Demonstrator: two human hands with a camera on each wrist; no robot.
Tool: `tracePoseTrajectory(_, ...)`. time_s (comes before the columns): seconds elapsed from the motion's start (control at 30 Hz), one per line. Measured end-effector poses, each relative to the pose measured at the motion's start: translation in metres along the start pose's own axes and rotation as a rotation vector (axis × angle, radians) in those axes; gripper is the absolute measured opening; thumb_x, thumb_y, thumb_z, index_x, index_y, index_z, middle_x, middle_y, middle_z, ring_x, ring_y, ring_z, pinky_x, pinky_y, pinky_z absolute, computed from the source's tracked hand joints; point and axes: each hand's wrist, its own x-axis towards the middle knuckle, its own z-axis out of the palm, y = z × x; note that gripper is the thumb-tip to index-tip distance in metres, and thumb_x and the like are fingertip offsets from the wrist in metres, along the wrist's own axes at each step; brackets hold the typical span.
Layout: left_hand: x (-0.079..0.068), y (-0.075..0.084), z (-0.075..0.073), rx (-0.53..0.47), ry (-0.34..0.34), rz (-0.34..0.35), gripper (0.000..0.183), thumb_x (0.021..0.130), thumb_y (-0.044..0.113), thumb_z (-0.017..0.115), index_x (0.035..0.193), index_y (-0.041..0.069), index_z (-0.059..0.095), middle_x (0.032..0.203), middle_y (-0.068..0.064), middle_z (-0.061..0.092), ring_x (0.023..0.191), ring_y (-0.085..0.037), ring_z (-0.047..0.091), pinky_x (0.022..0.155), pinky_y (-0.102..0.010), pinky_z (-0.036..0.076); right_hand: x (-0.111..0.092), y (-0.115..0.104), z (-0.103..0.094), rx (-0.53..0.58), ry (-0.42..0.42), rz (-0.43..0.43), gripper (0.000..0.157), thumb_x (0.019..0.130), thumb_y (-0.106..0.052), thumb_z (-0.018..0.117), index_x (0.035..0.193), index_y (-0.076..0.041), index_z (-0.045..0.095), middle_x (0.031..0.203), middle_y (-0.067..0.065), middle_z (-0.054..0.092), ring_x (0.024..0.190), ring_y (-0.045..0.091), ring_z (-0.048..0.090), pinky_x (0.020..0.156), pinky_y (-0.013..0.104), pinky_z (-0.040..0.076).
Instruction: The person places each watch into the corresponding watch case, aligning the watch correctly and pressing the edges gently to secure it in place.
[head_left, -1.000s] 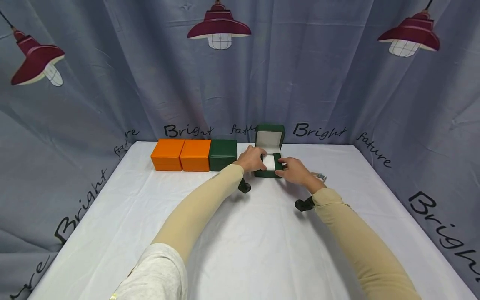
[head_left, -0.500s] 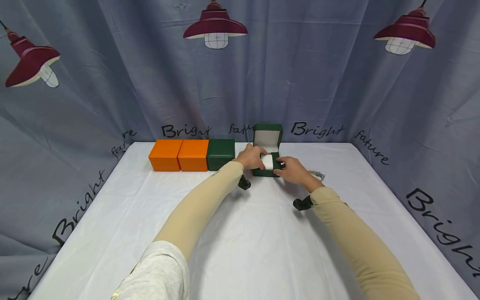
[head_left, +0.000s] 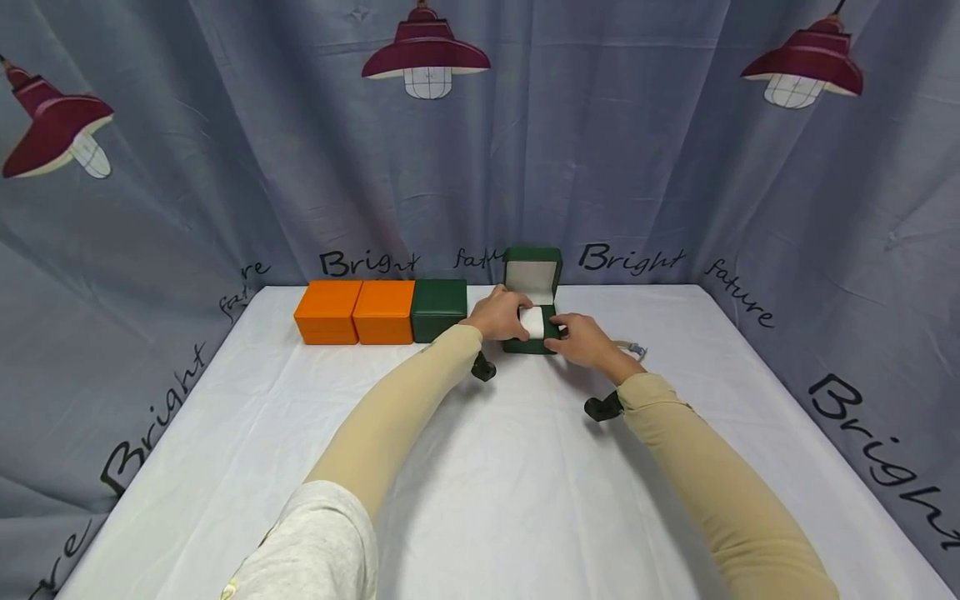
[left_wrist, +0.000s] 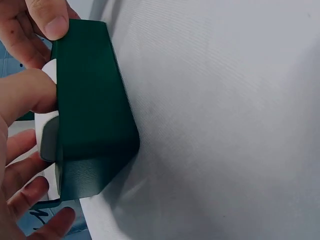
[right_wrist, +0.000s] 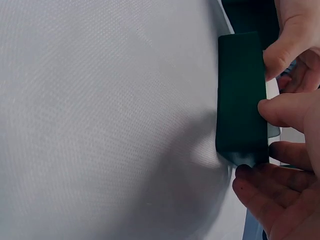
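Observation:
A green watch box [head_left: 528, 347] stands on the table with its lid [head_left: 532, 279] raised, showing a pale lining. Inside the box sits a white cushion [head_left: 532, 322]. My left hand [head_left: 498, 315] reaches in from the left and pinches this cushion, its thumb bent over the front rim in the left wrist view. On the opposite side my right hand [head_left: 588, 340] grips the box, thumb at the front rim and fingers against the side wall [right_wrist: 245, 159]. Most of the left fingers are hidden behind the box in the right wrist view.
Left of the watch box stand a closed green box [head_left: 439, 310] and two orange boxes [head_left: 383, 311] in a row. A small silvery item [head_left: 637, 351] shows beyond my right wrist. A printed curtain [head_left: 600, 167] hangs behind the white-covered table [head_left: 510, 500].
The head view has shifted slightly, so the whole scene sits a little further left. Both hands keep their places at the watch box.

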Motion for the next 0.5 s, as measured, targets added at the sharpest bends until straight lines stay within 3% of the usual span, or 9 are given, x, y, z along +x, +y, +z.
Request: tracePoseTrajectory(0.5, -0.0056, 0.0004, -0.0058, -0.054, 0.106, 0.03, 0.063, 0.079, 0.033, 0.083, 0.137, 0.02, 0.062, 0.126, -0.001, 0.061, 0.109, -0.018, 0.046, 0.082, -0.036, 0.051, 0.0005, -0.0021, -0.002, -0.015, -0.026, 0.017, 0.06, 0.097, -0.025, 0.064, 0.147, 0.003, 0.046, 0.147, 0.026, 0.049, 0.125, 0.038, 0.059, 0.099, 0.048, 0.052)
